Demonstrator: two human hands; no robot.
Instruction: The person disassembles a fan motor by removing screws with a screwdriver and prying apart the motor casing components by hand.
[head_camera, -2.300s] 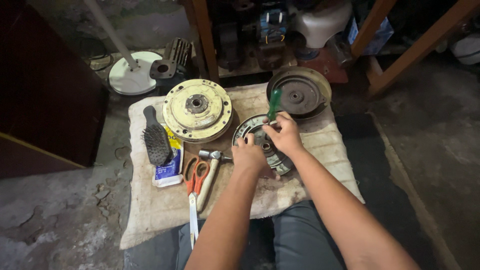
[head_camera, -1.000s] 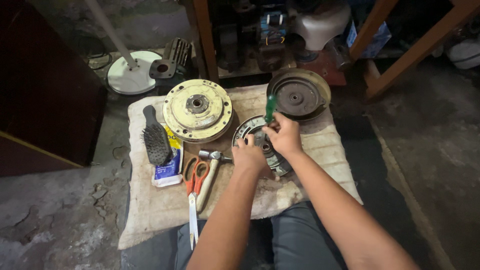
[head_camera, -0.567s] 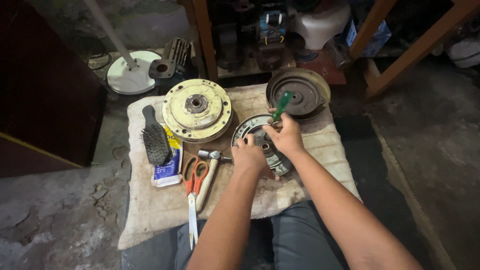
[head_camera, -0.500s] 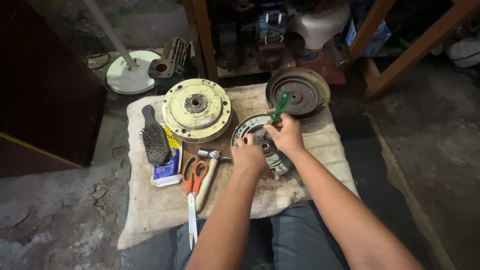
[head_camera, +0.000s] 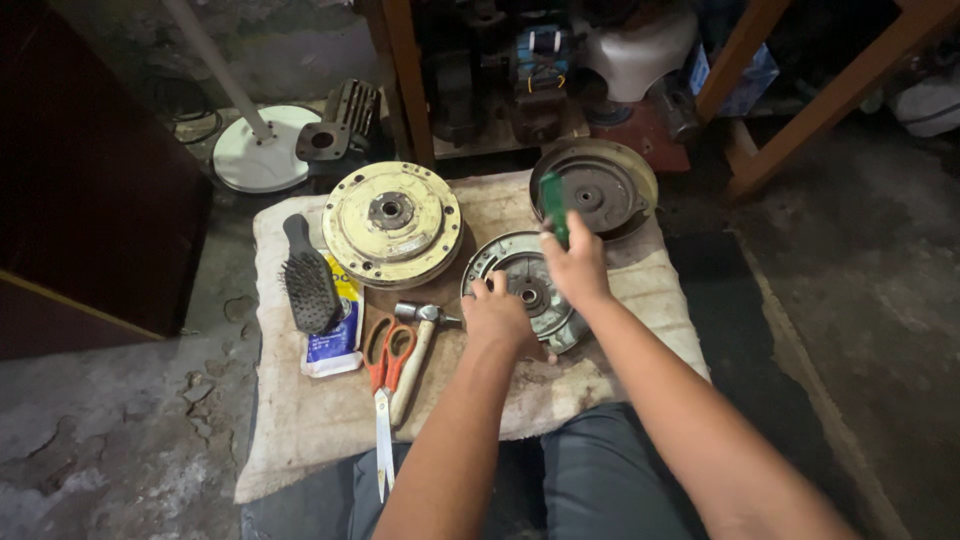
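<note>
My right hand (head_camera: 575, 268) grips a green-handled tool (head_camera: 553, 205), handle pointing up, tip down on a round grey metal plate (head_camera: 505, 268) lying on a stained cloth (head_camera: 300, 420). My left hand (head_camera: 497, 315) rests on the near side of that plate, fingers pressing on it. A pale yellow round housing (head_camera: 392, 222) lies to the left. A dark round metal cover (head_camera: 600, 185) sits just behind the plate.
On the cloth's left lie a black hairbrush (head_camera: 308, 275), a blue-white packet (head_camera: 335, 335), red-handled scissors (head_camera: 383, 385) and a hammer (head_camera: 420, 340). A white fan base (head_camera: 262, 155) stands on the floor behind. Wooden shelf legs (head_camera: 405, 80) and clutter at the back.
The green tool handle has swung from tilted right back to nearly upright. My left hand stays pressed on the plate.
</note>
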